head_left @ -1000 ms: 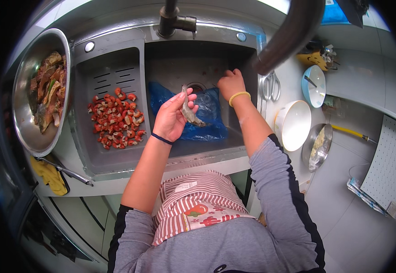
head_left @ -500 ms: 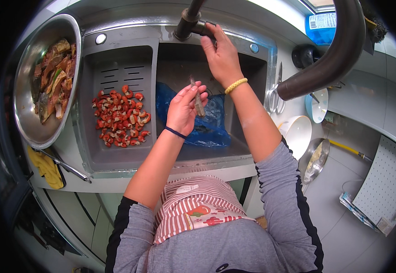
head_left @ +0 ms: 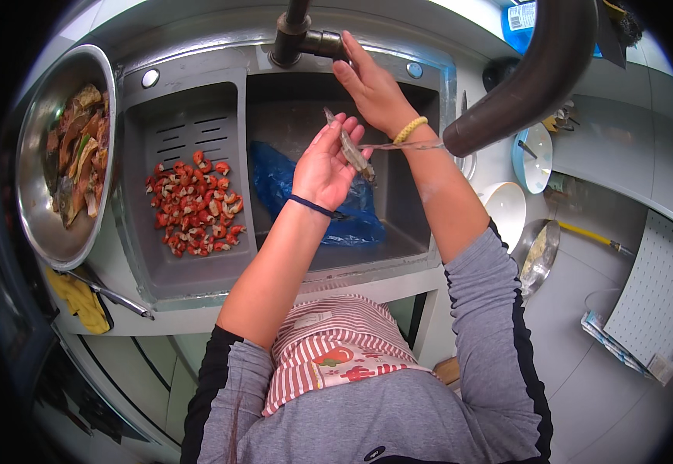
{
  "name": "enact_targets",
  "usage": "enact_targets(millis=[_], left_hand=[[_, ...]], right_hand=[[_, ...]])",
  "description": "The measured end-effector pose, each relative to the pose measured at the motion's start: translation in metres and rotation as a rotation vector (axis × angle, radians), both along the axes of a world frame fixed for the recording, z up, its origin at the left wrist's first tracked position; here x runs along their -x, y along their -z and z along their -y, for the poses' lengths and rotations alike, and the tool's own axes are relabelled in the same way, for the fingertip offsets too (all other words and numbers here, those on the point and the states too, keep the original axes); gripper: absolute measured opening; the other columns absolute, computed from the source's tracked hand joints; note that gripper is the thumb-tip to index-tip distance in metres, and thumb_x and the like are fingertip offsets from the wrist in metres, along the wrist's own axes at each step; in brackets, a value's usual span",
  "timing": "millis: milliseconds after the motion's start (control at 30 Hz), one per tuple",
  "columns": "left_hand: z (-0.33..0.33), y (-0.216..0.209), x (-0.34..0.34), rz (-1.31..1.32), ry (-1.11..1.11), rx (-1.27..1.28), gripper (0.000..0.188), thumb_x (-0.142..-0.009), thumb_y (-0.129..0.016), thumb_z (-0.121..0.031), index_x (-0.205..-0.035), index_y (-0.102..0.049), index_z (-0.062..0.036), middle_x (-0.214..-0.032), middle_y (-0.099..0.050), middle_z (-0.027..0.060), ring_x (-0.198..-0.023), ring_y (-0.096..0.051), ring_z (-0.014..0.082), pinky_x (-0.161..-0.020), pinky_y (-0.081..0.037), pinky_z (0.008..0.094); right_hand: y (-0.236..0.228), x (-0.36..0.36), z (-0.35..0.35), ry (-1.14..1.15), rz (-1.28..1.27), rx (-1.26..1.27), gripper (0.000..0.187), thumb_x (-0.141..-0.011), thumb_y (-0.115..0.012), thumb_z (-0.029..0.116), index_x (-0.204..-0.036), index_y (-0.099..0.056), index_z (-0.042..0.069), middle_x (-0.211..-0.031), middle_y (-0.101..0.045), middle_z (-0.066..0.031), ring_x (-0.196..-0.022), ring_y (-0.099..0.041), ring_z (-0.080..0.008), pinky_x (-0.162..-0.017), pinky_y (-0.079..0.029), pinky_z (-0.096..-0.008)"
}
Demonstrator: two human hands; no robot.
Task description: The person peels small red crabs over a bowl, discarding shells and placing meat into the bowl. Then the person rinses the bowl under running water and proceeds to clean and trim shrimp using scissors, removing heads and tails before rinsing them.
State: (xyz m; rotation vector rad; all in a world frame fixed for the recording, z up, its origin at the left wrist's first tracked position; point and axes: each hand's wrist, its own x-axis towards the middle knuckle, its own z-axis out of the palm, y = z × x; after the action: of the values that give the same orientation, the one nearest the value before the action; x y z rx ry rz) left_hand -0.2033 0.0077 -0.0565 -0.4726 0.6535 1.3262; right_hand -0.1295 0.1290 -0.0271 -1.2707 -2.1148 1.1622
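A grey raw shrimp (head_left: 352, 151) lies across the fingers of my left hand (head_left: 326, 166), pinned by the thumb, above the right sink basin (head_left: 398, 209). A thin stream of water (head_left: 402, 145) runs from the spout (head_left: 522, 85) onto it. My right hand (head_left: 379, 91) is at the end of the tap handle (head_left: 322, 44), fingers stretched and thumb apart, with the handle's end between them. Under my left hand a crumpled blue plastic bag (head_left: 352, 224) sits in the basin. Many red-and-white peeled crustacean pieces (head_left: 197, 209) are heaped in the left basin (head_left: 158, 271).
On the left, a steel bowl (head_left: 31, 174) holds fish pieces (head_left: 81, 155); a yellow cloth (head_left: 77, 298) is below it. White bowls (head_left: 504, 209) and a steel dish (head_left: 539, 259) stand to the right. The thick dark spout arches over the right side.
Water now runs from the spout onto the shrimp. My right hand has shifted slightly at the tap handle, and my left fingers have spread more under the shrimp. The view has shifted a little.
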Motion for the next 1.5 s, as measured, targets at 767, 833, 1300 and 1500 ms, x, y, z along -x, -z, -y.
enact_targets(millis=[767, 833, 1300, 1500], left_hand=[[-0.001, -0.001, 0.001, -0.545, 0.150, -0.242, 0.036, -0.101, -0.043, -0.038, -0.096, -0.056, -0.0051, -0.113, -0.065, 0.0141, -0.061, -0.057, 0.0116, -0.044, -0.042, 0.0221], [-0.002, -0.003, 0.004, -0.432, 0.208, -0.246, 0.037, -0.100, -0.043, -0.038, -0.100, -0.058, -0.0040, -0.115, -0.064, 0.0140, -0.067, -0.059, 0.0131, -0.048, -0.044, 0.0234], [-0.006, 0.000, 0.001, -0.237, 0.159, -0.273, 0.064, -0.097, -0.027, -0.059, -0.106, -0.058, -0.0033, -0.104, -0.065, 0.0152, -0.091, -0.063, 0.0220, -0.071, -0.054, 0.0304], [-0.021, 0.018, 0.016, -0.276, 0.266, -0.354, 0.069, -0.097, -0.028, -0.059, -0.137, -0.039, -0.0028, -0.137, -0.044, 0.0148, -0.123, -0.043, 0.0278, -0.103, -0.033, 0.0385]], right_hand=[[0.013, -0.034, 0.112, 0.448, -0.594, 0.703, 0.024, -0.095, -0.059, 0.027, -0.107, -0.062, 0.007, -0.072, -0.056, 0.0025, -0.058, -0.048, -0.0031, -0.049, -0.039, -0.0181], [0.007, -0.033, 0.107, 0.402, -0.601, 0.765, 0.027, -0.096, -0.058, 0.031, -0.104, -0.061, 0.006, -0.072, -0.055, 0.0024, -0.058, -0.046, -0.0029, -0.049, -0.037, -0.0177], [-0.003, -0.045, 0.104, 0.224, -0.665, 1.011, 0.034, -0.099, -0.049, 0.040, -0.113, -0.054, 0.009, -0.066, -0.039, 0.0051, -0.054, -0.037, -0.0049, -0.048, -0.032, -0.0201], [0.007, -0.040, 0.101, 0.255, -1.111, 1.100, 0.037, -0.096, -0.052, 0.045, -0.104, -0.056, 0.009, -0.069, -0.046, 0.0021, -0.062, -0.043, -0.0085, -0.057, -0.038, -0.0239]])
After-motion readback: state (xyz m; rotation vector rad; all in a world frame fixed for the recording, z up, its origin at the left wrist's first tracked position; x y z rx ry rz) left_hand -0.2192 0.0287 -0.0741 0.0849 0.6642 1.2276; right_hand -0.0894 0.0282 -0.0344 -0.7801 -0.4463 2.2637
